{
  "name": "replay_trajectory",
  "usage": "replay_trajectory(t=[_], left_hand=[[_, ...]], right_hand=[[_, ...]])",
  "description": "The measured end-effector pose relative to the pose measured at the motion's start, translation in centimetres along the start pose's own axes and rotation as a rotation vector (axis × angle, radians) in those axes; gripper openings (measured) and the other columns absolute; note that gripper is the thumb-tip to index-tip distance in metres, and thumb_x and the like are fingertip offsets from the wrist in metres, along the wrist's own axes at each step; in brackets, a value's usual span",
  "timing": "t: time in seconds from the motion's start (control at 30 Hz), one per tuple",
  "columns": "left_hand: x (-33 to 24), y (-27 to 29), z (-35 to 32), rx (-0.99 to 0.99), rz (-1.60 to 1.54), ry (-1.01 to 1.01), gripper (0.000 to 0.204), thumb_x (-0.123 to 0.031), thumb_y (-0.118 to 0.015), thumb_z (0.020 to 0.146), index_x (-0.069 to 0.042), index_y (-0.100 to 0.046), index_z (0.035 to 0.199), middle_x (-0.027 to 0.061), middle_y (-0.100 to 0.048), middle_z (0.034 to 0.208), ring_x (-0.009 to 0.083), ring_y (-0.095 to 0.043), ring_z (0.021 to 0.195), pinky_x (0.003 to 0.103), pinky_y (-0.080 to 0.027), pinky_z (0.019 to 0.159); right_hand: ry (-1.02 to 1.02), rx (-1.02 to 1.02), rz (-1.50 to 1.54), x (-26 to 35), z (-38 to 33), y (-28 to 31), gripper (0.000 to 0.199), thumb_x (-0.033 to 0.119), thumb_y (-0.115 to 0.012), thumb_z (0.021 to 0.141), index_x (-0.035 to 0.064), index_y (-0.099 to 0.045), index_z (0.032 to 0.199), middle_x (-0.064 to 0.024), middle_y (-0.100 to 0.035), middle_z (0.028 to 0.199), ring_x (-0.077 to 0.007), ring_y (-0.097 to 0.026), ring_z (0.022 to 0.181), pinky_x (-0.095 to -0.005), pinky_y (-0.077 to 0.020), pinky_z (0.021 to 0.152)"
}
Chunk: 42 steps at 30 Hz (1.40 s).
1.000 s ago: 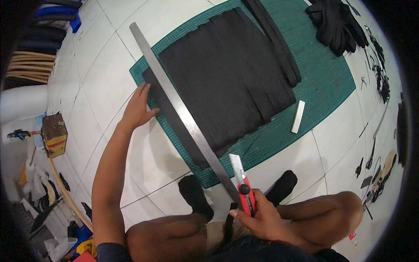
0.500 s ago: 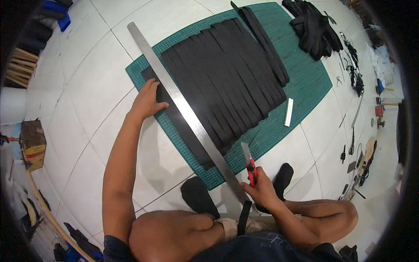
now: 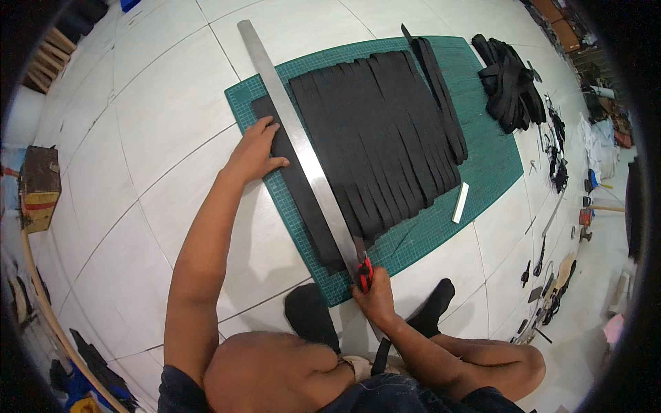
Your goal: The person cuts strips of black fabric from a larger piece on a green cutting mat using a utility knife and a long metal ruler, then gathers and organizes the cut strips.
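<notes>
A long metal ruler (image 3: 313, 168) lies slantwise over black sheet material (image 3: 372, 131), which is cut into many narrow strips, on a green cutting mat (image 3: 485, 155). My left hand (image 3: 256, 153) rests with thumb and fingers apart on the black band (image 3: 295, 196) left of the ruler, fingertips close to its edge. My right hand (image 3: 376, 300) grips a red utility knife (image 3: 365, 272) at the ruler's near end. Its blade points away from me along the ruler's right edge; whether the tip touches the material I cannot tell.
A small white bar (image 3: 460, 203) and a loose folded black strip (image 3: 441, 100) lie on the mat. Beyond its right corner is a heap of black strips (image 3: 509, 86). Tools line the floor at right. A worn box (image 3: 40, 189) stands at left. My feet (image 3: 313, 316) flank the mat's near corner.
My right hand has brought the knife left, to the ruler's edge. My left hand stays on the black band. The whole view has shifted, so the mat appears lower and further right.
</notes>
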<state>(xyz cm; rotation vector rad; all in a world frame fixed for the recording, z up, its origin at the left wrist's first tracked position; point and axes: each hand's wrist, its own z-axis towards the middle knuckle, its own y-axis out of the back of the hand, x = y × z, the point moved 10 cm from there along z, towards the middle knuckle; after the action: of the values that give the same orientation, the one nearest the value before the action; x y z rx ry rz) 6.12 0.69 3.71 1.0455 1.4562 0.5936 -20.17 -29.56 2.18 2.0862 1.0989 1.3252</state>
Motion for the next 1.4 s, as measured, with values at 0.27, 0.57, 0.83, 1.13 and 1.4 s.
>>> replay_trajectory(t=[0.27,0.57,0.83,1.13,1.4], left_hand=[[-0.7,0.6,0.5,-0.007,-0.032,-0.010,0.082,-0.026,-0.089,0.069,-0.001,-0.043,0.131,0.0164,-0.046,0.135,0.0338,-0.046,0.130,0.042,-0.042,0.110],[-0.6,0.6,0.2,-0.004,-0.075,-0.020,0.085,-0.025,-0.088,0.068,-0.005,-0.043,0.137,0.0151,-0.043,0.138,0.0337,-0.048,0.128,0.042,-0.044,0.108],[-0.2,0.4,-0.1,0.061,-0.038,0.076,0.091,-0.029,-0.088,0.068,-0.008,-0.045,0.145,0.0134,-0.038,0.150,0.0315,-0.042,0.137,0.041,-0.041,0.113],[-0.2,0.3,0.3,0.027,-0.048,0.019,0.088,-0.028,-0.088,0.069,-0.008,-0.046,0.144,0.0155,-0.038,0.149,0.0336,-0.044,0.135,0.041,-0.042,0.112],[0.9,0.3,-0.3,-0.024,-0.038,-0.046,0.084,-0.034,-0.083,0.074,-0.006,-0.046,0.144,0.0182,-0.038,0.147,0.0364,-0.044,0.134,0.042,-0.041,0.111]], right_hand=[[0.141,-0.041,0.038,1.6,-0.4,-0.6,0.051,0.007,-0.079,0.074,-0.0001,-0.049,0.114,-0.0224,-0.052,0.108,-0.0416,-0.053,0.102,-0.0476,-0.0439,0.089],[0.154,-0.026,0.067,1.2,-0.4,-1.2,0.055,0.007,-0.081,0.073,0.0003,-0.048,0.116,-0.0222,-0.051,0.110,-0.0426,-0.053,0.104,-0.0480,-0.0434,0.090],[0.080,0.004,0.003,1.2,-0.4,-1.1,0.055,0.014,-0.082,0.074,0.0006,-0.048,0.115,-0.0215,-0.053,0.110,-0.0412,-0.055,0.102,-0.0482,-0.0454,0.089],[0.144,-0.013,-0.062,1.7,-0.4,-1.0,0.054,0.017,-0.083,0.072,-0.0004,-0.050,0.112,-0.0206,-0.055,0.105,-0.0399,-0.056,0.097,-0.0486,-0.0448,0.084],[0.100,-0.379,0.076,-1.2,3.4,4.8,0.034,0.021,-0.074,0.084,0.0040,-0.049,0.098,-0.0196,-0.054,0.086,-0.0433,-0.057,0.078,-0.0499,-0.0448,0.068]])
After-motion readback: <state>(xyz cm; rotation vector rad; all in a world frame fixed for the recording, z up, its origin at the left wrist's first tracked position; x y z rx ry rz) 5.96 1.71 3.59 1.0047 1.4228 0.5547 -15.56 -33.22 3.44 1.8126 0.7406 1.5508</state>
